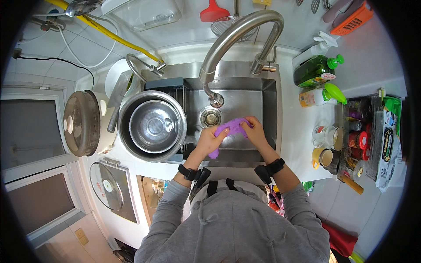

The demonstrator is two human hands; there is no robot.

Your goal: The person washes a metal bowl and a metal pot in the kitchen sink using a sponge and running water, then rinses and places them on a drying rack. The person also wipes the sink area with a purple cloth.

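A purple cloth (234, 126) is bunched and stretched between my two hands over the front part of a stainless steel sink (243, 98). My left hand (210, 139) grips its left part, and a loose end hangs below that hand. At the cloth's right end, my right hand (255, 131) pinches it with thumb and fingers. Beyond the hands, a curved metal faucet (241, 28) reaches over the basin, its spout head above and near the drain (210, 117). No running water can be made out.
Nested metal bowls (154, 126) sit at the sink's left side on a dish rack (166, 83). A cleaver (119, 98) leans beside them, near a lidded cooker (85, 123). On the right counter stand a green soap bottle (312, 72), a spray bottle (314, 97), mugs (322, 157) and jars (358, 139).
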